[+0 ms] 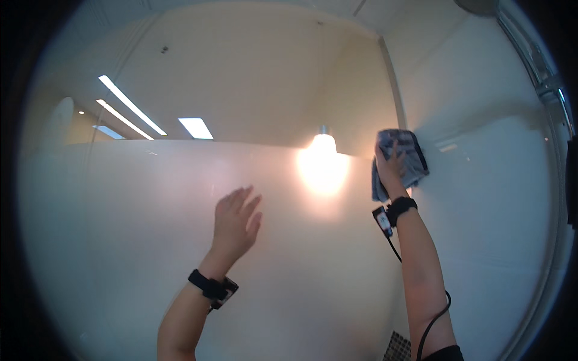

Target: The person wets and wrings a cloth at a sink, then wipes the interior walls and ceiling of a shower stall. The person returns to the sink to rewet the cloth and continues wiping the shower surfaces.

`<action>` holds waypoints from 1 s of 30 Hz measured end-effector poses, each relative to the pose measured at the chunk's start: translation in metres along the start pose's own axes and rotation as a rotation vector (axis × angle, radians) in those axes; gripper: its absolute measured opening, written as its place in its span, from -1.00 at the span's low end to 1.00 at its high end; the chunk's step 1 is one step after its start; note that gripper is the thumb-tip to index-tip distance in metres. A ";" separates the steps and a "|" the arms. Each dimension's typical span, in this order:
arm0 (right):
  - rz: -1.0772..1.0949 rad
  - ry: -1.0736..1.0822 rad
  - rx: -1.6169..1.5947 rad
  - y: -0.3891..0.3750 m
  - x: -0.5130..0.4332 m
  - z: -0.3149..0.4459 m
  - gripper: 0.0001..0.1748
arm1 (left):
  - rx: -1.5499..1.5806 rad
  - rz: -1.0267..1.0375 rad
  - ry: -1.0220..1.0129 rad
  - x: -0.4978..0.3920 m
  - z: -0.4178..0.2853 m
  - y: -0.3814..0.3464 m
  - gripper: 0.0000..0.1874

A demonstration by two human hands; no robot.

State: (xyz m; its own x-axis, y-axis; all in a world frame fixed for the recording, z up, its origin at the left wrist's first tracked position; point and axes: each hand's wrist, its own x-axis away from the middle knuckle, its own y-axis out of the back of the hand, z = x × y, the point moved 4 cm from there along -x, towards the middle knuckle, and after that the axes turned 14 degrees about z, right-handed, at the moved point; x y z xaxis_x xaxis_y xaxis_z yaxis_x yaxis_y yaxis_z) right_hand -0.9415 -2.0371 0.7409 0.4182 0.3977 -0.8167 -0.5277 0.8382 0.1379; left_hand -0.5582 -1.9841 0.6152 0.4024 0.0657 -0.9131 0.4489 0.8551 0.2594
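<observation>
A folded grey-blue cloth (408, 155) lies under my right hand (392, 164), pressed at the corner where the frosted glass panel (289, 252) meets the white wall (478, 194). The cloth covers part of the metal edge strip (392, 81) that runs up this corner. My left hand (237, 221) is raised before the frosted part of the glass with its fingers apart and nothing in it. Whether its fingertips touch the glass, I cannot tell. Each wrist wears a black strap with a small device, and a cable runs along my right arm.
Clear glass begins above the frosted area; a glowing lamp (323, 146) and ceiling light strips (131, 104) show there. A chrome shower rail (519, 49) with a hose runs along the right, below a round shower head (477, 5). Dark mosaic tile (397, 347) shows at the bottom.
</observation>
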 end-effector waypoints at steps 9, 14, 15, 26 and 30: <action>-0.157 0.012 0.011 -0.006 -0.025 0.007 0.10 | 0.076 0.144 -0.119 0.011 -0.010 -0.016 -0.68; -0.083 0.161 0.100 -0.011 -0.033 0.026 0.08 | 0.156 -0.030 -0.049 0.010 -0.004 -0.009 -0.74; -0.067 0.223 0.107 -0.013 -0.032 0.032 0.10 | 0.103 -0.086 -0.019 0.009 0.000 -0.007 -0.74; -0.002 0.742 0.219 -0.102 0.022 0.166 -0.18 | -0.277 -0.087 0.331 0.025 0.051 -0.024 -0.50; 0.023 0.946 0.200 -0.146 0.073 0.236 -0.19 | -0.273 -0.027 0.295 0.029 0.050 -0.029 -0.49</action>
State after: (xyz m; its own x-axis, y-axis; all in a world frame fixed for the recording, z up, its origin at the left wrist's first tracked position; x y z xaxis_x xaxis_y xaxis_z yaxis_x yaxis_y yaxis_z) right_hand -0.6597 -2.0429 0.7933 -0.4054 0.0227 -0.9138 -0.3559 0.9169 0.1806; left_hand -0.5199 -2.0323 0.5972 0.1294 0.1521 -0.9799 0.2118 0.9611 0.1772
